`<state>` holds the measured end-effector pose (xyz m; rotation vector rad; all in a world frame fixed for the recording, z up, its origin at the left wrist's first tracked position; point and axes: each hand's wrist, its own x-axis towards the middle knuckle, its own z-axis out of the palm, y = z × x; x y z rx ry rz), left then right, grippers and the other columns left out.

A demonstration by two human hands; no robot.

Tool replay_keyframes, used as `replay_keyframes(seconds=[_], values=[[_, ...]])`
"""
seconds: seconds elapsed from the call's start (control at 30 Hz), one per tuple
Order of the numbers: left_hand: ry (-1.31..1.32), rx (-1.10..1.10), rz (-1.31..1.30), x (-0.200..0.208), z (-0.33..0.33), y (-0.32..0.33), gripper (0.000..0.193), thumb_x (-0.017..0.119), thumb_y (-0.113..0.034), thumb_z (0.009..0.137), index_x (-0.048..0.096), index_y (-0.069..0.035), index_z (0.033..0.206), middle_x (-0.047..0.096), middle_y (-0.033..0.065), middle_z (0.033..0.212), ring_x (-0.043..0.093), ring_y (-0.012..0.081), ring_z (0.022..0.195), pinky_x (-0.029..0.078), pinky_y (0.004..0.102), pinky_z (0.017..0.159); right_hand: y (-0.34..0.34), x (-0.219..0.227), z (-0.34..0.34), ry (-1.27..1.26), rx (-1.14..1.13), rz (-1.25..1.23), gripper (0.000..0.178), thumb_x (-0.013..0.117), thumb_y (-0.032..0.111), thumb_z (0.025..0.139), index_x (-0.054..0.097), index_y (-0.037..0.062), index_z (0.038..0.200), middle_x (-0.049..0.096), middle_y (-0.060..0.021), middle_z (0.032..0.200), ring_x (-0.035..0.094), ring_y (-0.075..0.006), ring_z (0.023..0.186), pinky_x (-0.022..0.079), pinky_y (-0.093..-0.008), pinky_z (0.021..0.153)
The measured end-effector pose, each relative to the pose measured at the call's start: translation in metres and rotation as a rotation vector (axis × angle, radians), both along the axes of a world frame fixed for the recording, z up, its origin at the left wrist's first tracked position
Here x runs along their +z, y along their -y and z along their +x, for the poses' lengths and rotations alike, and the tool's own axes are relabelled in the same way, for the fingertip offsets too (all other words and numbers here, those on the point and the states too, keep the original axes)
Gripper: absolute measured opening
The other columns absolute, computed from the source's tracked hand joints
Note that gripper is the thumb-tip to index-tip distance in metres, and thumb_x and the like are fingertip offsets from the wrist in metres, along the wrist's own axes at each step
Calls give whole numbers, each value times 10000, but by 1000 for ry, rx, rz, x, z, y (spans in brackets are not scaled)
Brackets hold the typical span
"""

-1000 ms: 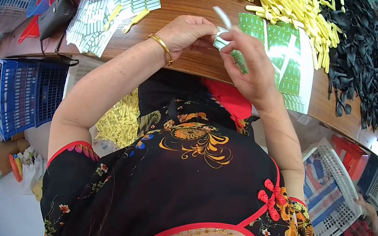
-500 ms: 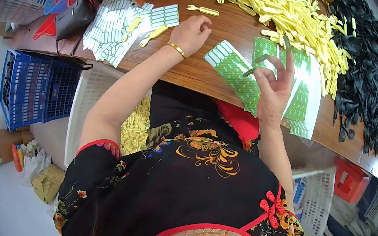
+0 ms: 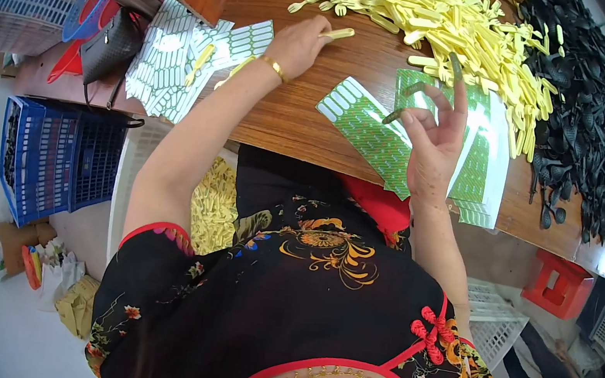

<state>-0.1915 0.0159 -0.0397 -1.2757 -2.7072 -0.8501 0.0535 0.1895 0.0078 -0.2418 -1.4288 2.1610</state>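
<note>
Over the worktop (image 3: 361, 58), the left hand (image 3: 298, 44) gripped a yellow utensil (image 3: 340, 33) pointing right; the right hand (image 3: 437, 148) held fingers apart.

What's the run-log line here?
left hand: holds yellow fork | right hand: open, green strips on fingers, over green sticker sheets

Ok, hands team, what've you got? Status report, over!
Left hand: holding pale-yellow plastic utensil. Right hand: open, bearing narrow green stickers, above green-printed rectangular sheets. Heaped yellow plastic cutlery just beyond.
</note>
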Motion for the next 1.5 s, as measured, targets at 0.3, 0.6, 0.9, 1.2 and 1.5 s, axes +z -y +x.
replay_keyframes(seconds=[0.3, 0.6, 0.9, 1.2, 1.5], values=[[1146, -172, 273, 65, 91, 12, 262, 624, -293, 1029, 663, -40, 1080, 664, -20, 795, 620, 50, 702, 525, 236, 649, 8, 24, -30, -175, 127, -29, 902, 678, -129, 872, 239, 152, 1607, 513, -134, 1347, 663, -147, 977, 589, -280, 858], [1427, 137, 905, 54, 138, 11, 200, 778, -233, 926, 685, -109, 1052, 671, -51, 821, 609, 18, 687, 462, 182, 607, 29, 24, -1, -75, 179, -166, 927, 685, -118, 870, 204, 141, 1619, 505, -151, 1362, 660, -125, 974, 559, -288, 911], [1622, 172, 1143, 37, 169, -8, 337, 604, -361, 1035, 680, -65, 1177, 688, 43, 1072, 646, 144, 984, 534, 332, 817, 43, 12, 10, -28, 226, -201, 932, 665, -125, 875, 188, 158, 1624, 463, -142, 1404, 634, -131, 976, 544, -292, 915], [1894, 48, 1167, 45, 178, -3, 432, 498, -349, 1076, 469, -46, 1382, 581, 158, 1345, 589, 318, 1264, 510, 555, 1062, 14, 5, 10, -20, 33, -54, 943, 693, -100, 872, 177, 155, 1620, 412, -149, 1478, 659, -180, 995, 546, -317, 896], [1588, -8, 980, 46, 185, 6, 283, 551, -85, 1032, 534, -45, 1312, 599, 157, 1360, 609, 264, 1256, 537, 463, 1051, 7, 4, 6, 39, 125, -56, 966, 737, -78, 844, 190, 119, 1615, 409, -165, 1485, 699, -176, 962, 587, -326, 850]])
